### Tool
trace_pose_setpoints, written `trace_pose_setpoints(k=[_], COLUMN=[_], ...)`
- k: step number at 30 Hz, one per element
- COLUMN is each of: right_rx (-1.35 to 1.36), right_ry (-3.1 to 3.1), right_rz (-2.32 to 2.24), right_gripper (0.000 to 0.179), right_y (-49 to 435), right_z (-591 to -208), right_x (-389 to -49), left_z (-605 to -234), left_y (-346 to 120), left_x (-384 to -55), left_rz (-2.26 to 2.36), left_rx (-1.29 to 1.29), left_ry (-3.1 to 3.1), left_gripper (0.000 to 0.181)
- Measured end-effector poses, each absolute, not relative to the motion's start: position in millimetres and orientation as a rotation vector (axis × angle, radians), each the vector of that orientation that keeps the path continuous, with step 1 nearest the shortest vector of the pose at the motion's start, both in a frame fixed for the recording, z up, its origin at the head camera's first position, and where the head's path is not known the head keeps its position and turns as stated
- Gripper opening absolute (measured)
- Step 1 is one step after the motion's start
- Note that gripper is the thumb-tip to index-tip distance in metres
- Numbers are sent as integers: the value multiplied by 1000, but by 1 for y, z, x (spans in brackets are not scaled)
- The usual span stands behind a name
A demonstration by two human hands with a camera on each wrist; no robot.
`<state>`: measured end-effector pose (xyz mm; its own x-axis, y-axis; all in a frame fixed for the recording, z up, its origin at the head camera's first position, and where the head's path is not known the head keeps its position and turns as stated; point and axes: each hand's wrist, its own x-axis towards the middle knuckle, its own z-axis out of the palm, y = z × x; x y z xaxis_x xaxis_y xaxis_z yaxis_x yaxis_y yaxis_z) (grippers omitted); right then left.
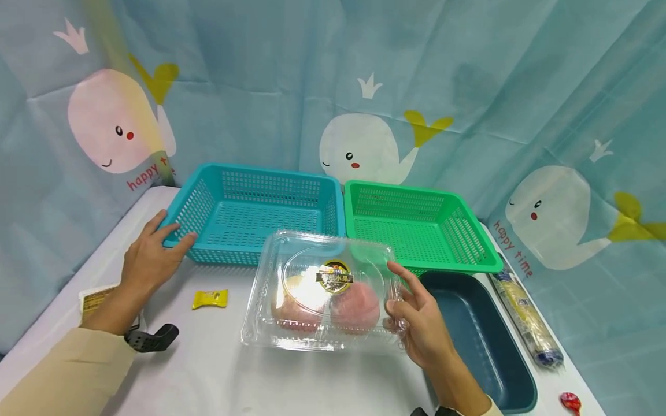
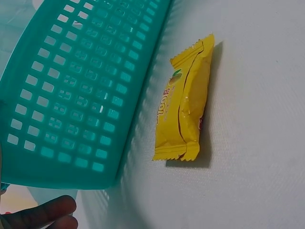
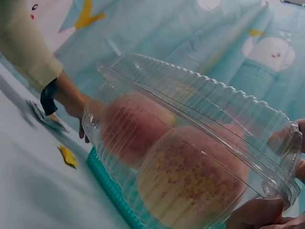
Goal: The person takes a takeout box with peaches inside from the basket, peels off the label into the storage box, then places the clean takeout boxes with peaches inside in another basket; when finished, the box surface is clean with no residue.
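Note:
My right hand point(image 1: 424, 326) grips the right end of a clear plastic fruit box point(image 1: 307, 254), its lid closed and a round dark label on top. Two peaches point(image 3: 193, 176) show through the walls, and the box is held tilted above the table. My left hand point(image 1: 151, 254) is at the front left corner of the blue basket point(image 1: 250, 245), fingers spread and touching its rim. In the left wrist view only a few fingertips point(image 2: 57, 207) appear, past the basket's corner. A small yellow wrapped snack point(image 2: 183, 105) lies on the table by the basket.
A green basket point(image 1: 421, 266) adjoins the blue one on the right. A dark blue tub point(image 1: 468, 323) stands before it. Beyond lie a long wrapped package point(image 1: 528, 318) and a red wrapped item point(image 1: 570, 400). A flat packet point(image 1: 95, 300) is partly behind my left forearm.

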<state>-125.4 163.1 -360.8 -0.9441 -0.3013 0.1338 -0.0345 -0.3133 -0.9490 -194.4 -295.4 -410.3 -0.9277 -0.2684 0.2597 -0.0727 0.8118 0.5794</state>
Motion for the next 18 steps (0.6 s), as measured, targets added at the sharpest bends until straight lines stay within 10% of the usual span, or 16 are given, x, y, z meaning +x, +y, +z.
trace_pose_setpoints(k=[18], right_rx=[-455], right_ry=[1689], right_rz=[-2377], right_gripper=[64], right_y=[171], right_z=[-399], right_x=[-114], left_z=[-410], left_y=[-295], left_x=[-196], left_rz=[-847], left_rx=[271], left_ry=[-2674], left_gripper=[70])
